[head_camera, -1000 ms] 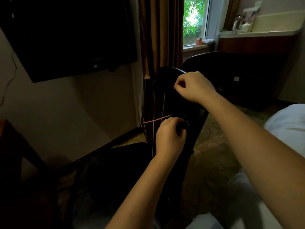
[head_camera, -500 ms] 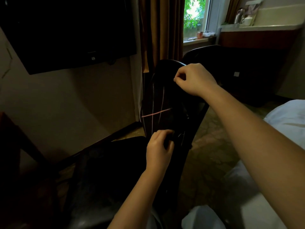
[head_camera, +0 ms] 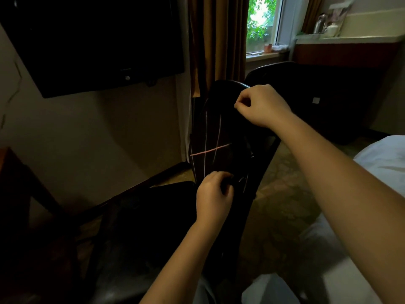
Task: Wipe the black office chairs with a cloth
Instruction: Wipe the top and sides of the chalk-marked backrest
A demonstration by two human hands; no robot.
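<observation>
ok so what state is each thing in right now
chair, upright, both hands on its backrest
right hand, fingers curled on the chair's top edge
left hand, low on the backrest, gripping what looks like a dark cloth
cloth, bunched at the left fingers, barely visible
tv, off, screen dark
curtain, pulled aside from the window

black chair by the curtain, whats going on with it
A person is working on the black chair, with both hands on its back. The right hand grips the top edge. The left hand, lower down near the seat, is curled round what looks like a dark cloth pressed against the chair, though the dim light makes that hard to confirm. A second black chair stands behind, near the window.
</observation>
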